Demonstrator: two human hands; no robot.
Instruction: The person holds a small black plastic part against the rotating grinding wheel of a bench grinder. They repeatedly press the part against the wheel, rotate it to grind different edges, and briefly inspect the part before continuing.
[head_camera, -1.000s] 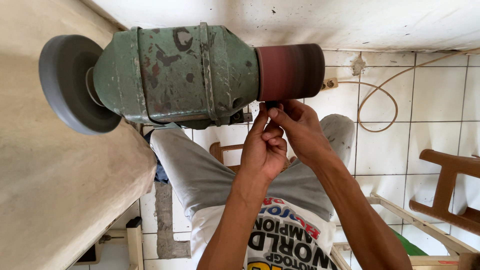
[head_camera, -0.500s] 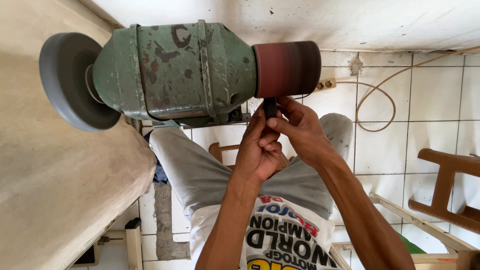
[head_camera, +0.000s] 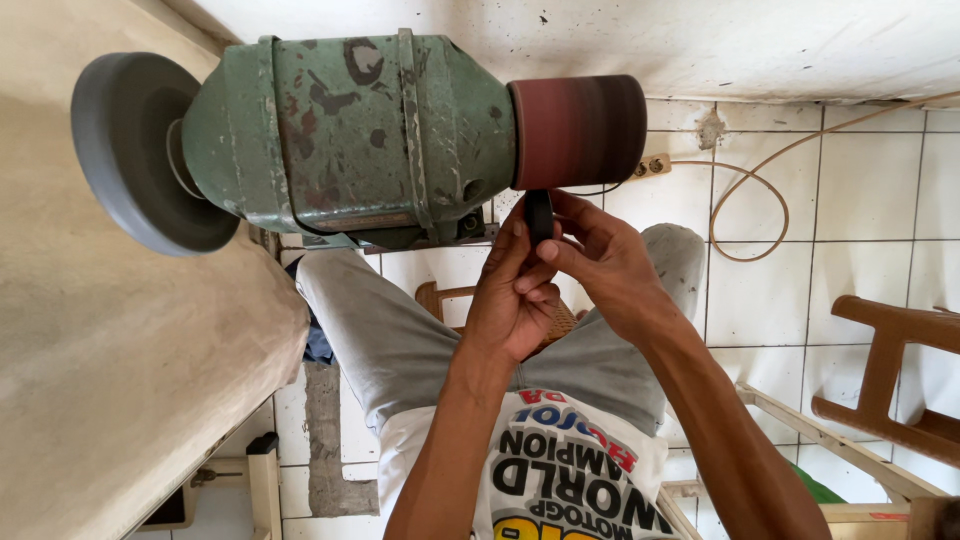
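A worn green bench grinder motor (head_camera: 345, 135) fills the upper middle of the head view. It carries a grey grinding wheel (head_camera: 135, 150) on the left and a dark red sanding drum (head_camera: 580, 130) on the right. Both my hands hold a small dark piece (head_camera: 539, 214) pressed up against the underside of the drum. My left hand (head_camera: 515, 295) pinches it from the left, my right hand (head_camera: 600, 260) from the right. My grey-trousered legs are below the hands.
A dusty beige bench surface (head_camera: 110, 400) runs down the left. White floor tiles lie beneath, with a tan cable (head_camera: 750, 205) looping to a socket (head_camera: 652, 166). Brown wooden chair parts (head_camera: 890, 370) stand at right, and a pale wooden frame (head_camera: 830, 440) is nearby.
My hands have stayed under the sanding drum, shifting the small dark piece slightly against it. The grinder has not moved.
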